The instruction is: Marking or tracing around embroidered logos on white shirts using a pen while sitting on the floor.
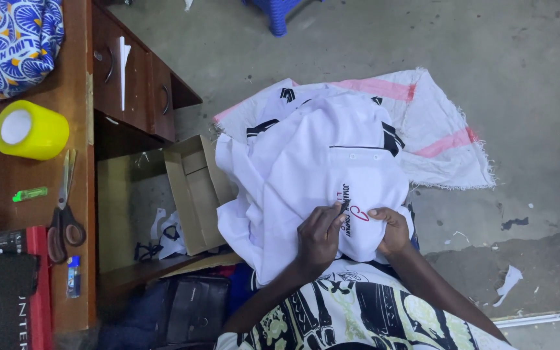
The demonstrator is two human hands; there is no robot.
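White garment (319,162) on lap, both hands' fingers (325,217) pinching it, cardboard box (192,194) beside, scissors (63,214) on desk (8,188)

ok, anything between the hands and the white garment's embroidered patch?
Nothing visible. The left hand and right hand both rest directly on the white garment, on either side of the embroidered patch. The left hand's fingers pinch a small dark tool at the stitching.
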